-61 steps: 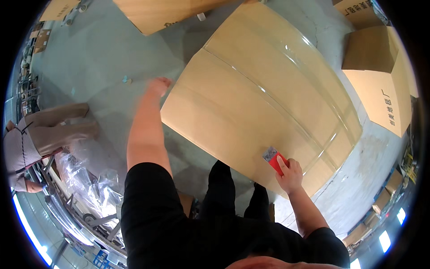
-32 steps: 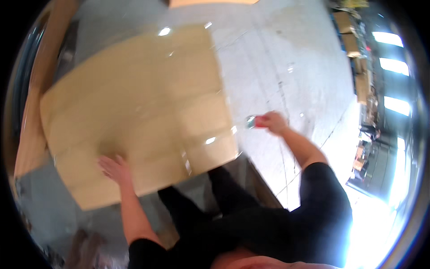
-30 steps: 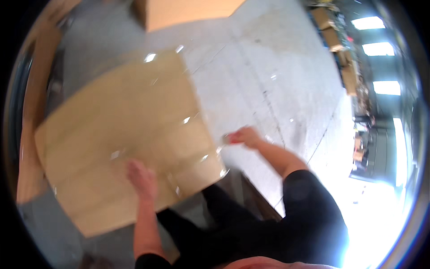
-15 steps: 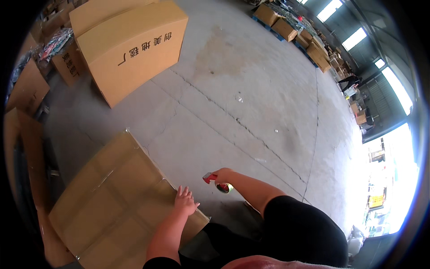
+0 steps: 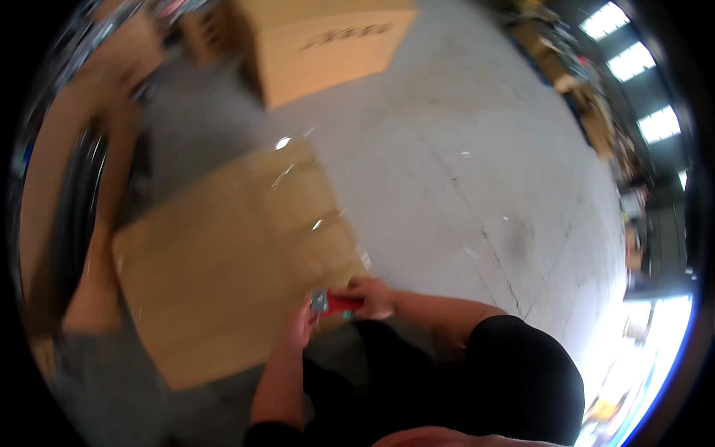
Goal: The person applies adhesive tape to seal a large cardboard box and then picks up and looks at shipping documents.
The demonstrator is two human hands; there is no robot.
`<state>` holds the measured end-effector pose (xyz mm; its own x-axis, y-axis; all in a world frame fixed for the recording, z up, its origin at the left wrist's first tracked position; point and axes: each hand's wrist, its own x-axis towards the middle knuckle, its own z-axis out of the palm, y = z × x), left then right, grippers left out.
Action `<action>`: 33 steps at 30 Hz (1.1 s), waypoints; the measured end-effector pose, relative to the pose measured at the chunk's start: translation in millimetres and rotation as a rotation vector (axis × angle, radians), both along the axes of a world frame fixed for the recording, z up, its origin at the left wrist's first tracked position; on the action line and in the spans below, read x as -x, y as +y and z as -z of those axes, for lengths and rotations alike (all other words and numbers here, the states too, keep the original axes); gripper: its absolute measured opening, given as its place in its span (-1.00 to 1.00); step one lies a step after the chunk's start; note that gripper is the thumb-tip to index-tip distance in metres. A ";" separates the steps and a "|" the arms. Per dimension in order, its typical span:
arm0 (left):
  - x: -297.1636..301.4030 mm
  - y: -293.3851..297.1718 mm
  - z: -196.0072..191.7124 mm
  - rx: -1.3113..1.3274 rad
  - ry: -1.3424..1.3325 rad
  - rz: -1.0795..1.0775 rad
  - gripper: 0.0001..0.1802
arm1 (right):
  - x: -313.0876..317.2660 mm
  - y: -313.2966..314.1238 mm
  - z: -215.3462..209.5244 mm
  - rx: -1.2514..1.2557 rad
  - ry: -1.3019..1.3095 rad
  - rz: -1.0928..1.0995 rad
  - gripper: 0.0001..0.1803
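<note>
Head view: right hand (image 5: 375, 297) grips a red tape dispenser (image 5: 344, 301), long axis crosswise, metal end (image 5: 319, 301) pointing left; left hand (image 5: 299, 322) blurred, its grasp unclear.

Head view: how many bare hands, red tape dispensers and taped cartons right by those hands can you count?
Hands: 2 (left hand, right hand)
Red tape dispenser: 1
Taped brown cardboard carton: 1
Total: 4

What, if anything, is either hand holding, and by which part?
The right hand holds a red handheld tape dispenser by its red body; the left hand is at its silvery metal end, grip unclear from blur.
</note>
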<state>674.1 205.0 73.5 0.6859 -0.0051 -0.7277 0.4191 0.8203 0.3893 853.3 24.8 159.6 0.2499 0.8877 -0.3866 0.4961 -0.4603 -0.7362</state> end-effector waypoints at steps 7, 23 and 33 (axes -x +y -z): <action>150.7 47.4 1.5 0.269 -0.019 -0.440 -0.66 | 127.4 102.8 10.5 -0.157 -0.044 -0.203 -0.28; 581.2 337.8 68.5 -1.097 0.839 -0.163 -0.56 | 316.4 206.0 66.3 0.017 -0.420 -0.580 -0.25; 566.5 384.0 149.7 -1.227 0.963 0.144 -0.53 | 356.4 242.4 85.9 -0.007 -0.447 -0.524 -0.29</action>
<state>107.7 589.0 -76.2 0.0239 0.8747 -0.4840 0.9378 0.1481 0.3139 496.9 267.2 73.8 -0.0788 0.9370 -0.3404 0.9085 -0.0730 -0.4114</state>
